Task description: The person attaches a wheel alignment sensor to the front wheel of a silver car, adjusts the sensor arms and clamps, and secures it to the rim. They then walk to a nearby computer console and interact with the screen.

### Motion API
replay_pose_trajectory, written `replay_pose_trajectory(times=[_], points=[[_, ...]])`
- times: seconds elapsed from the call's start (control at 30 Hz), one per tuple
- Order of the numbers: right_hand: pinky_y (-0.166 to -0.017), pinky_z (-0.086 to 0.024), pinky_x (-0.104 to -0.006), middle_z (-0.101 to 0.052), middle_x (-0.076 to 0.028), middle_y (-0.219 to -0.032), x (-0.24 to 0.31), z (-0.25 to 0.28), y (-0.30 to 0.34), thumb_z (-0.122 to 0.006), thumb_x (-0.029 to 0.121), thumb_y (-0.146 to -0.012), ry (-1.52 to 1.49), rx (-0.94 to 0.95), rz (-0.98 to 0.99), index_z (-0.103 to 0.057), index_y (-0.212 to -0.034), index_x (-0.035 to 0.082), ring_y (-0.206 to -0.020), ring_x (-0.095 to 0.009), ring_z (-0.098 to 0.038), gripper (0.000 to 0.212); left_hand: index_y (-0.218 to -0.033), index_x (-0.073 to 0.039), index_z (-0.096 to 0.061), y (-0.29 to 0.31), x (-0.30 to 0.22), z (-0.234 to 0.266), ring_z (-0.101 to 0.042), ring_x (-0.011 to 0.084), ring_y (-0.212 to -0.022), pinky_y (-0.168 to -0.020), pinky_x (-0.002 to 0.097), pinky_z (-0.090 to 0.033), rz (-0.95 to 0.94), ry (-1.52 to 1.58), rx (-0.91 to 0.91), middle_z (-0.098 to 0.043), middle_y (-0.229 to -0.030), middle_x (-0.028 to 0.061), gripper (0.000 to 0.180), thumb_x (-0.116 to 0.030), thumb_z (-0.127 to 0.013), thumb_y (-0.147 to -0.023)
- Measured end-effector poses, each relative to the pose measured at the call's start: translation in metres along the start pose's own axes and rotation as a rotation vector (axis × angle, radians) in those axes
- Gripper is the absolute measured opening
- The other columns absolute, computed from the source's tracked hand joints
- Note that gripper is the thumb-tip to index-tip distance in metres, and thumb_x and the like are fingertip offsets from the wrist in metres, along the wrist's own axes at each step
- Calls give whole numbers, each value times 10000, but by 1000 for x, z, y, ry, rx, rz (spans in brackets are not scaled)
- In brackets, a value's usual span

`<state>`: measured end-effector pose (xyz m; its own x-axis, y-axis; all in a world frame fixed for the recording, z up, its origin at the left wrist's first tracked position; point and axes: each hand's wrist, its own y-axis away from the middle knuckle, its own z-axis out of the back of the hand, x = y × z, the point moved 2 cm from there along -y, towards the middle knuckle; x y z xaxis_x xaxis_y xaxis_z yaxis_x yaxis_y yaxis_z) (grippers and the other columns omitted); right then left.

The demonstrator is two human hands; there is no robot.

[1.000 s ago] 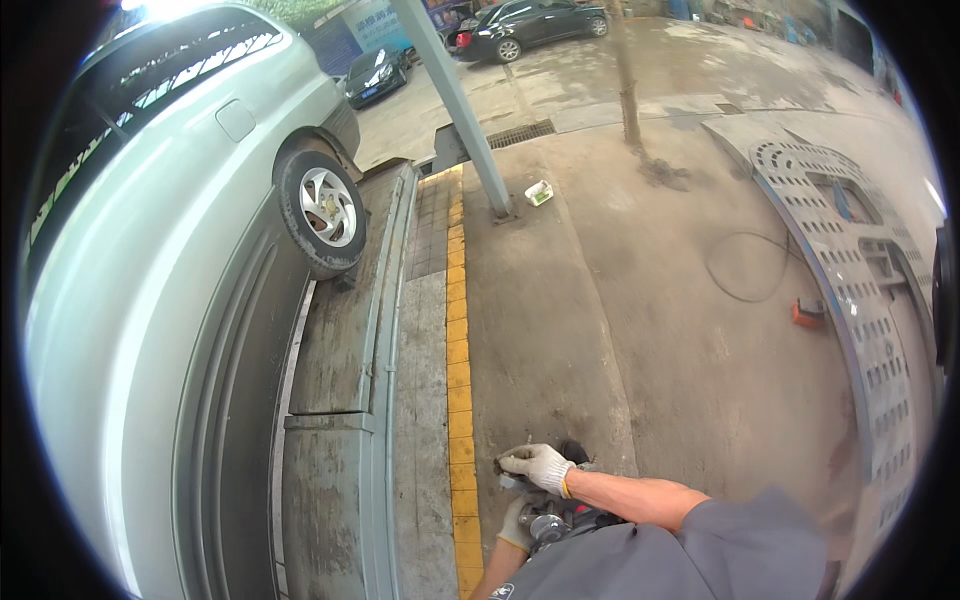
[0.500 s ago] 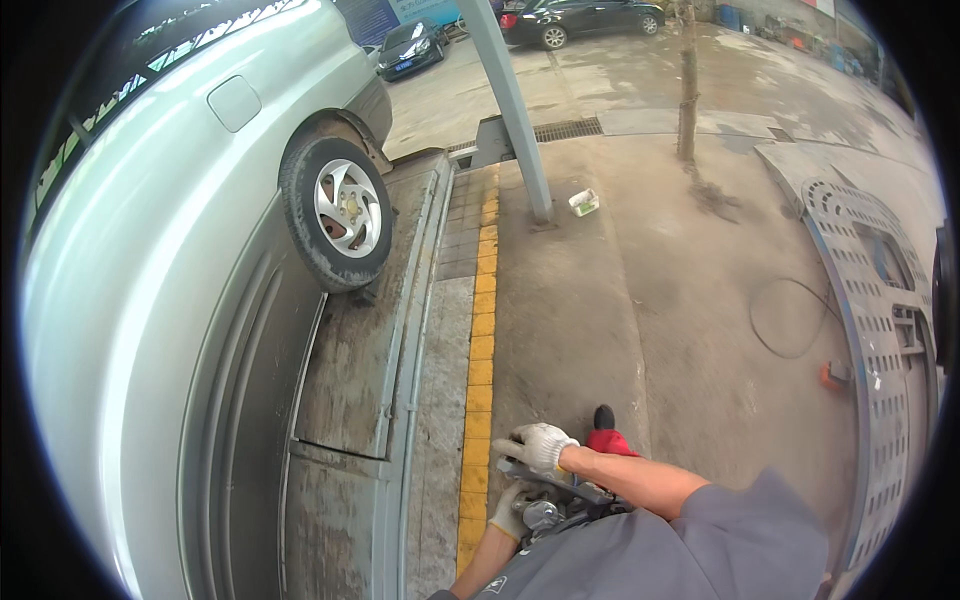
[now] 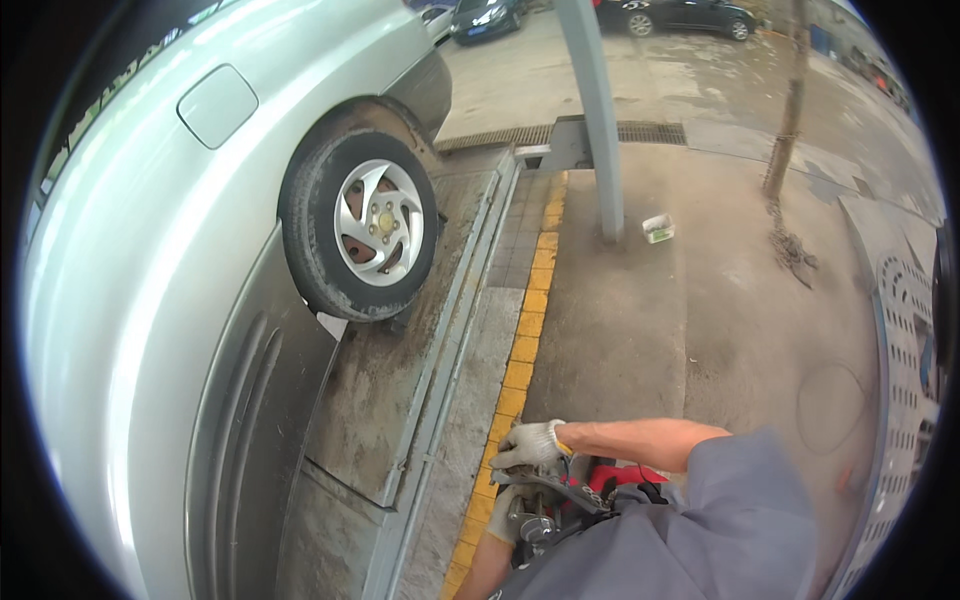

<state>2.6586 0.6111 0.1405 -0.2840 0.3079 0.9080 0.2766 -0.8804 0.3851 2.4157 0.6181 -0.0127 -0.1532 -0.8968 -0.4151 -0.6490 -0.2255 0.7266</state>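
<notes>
Below, near the lower edge: right hand (image 3: 528, 445), in a white knit glove, forearm bare and reaching leftward from a grey sleeve (image 3: 740, 510), fingers curled down over the top of a dark metal part (image 3: 548, 490). Left hand (image 3: 508, 515), also gloved, comes up from beneath and cups the part's underside; how tightly its fingers close cannot be told. The part is held between both hands, close to the body, over the yellow line (image 3: 528, 330).

Against half a second ago: the view has swung left, so the wheel (image 3: 362, 225) sits larger and nearer the centre; the hands keep the same hold.

Materials: part greasy, with round steel fittings below and a red piece (image 3: 612, 474) behind. Tyre dusty black rubber, rim silver spoked. Car body (image 3: 150, 260) smooth silver. Ramp (image 3: 400, 350) rusted grey steel. Floor (image 3: 640, 320) stained concrete. Post (image 3: 598, 110) grey.
</notes>
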Motion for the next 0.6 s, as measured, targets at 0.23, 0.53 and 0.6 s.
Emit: replay_pose_trajectory(times=[0.23, 0.53, 0.6], points=[[-941, -579, -445, -806, -203, -1109, -18, 105, -3, -591, 582, -1072, 159, -29, -50, -788, -1227, 3, -1036, -325, -770, 631, -1246, -53, -721, -67, -34, -57, -740, 239, -897, -787, 371, -629, 4, 71, -78, -773, -1077, 101, 316, -189, -666, -967], [-730, -595, -404, -770, -105, -921, -58, 245, -39, -606, 594, -1089, 23, 99, -370, -807, -1116, 30, -756, -219, -712, 598, -1266, -26, -721, -164, -89, -135, -732, 212, -900, -786, 357, -634, 105, 154, -90, -789, -1084, 112, 331, -207, -638, -1002], [-787, -608, -403, -794, -114, -972, -68, 283, -48, -620, 588, -1091, 103, 94, -239, -806, -1156, 52, -838, -226, -746, 571, -1226, -57, -720, -188, -106, -147, -729, 209, -916, -777, 366, -624, 91, 258, -77, -769, -1076, 84, 287, -158, -675, -961]])
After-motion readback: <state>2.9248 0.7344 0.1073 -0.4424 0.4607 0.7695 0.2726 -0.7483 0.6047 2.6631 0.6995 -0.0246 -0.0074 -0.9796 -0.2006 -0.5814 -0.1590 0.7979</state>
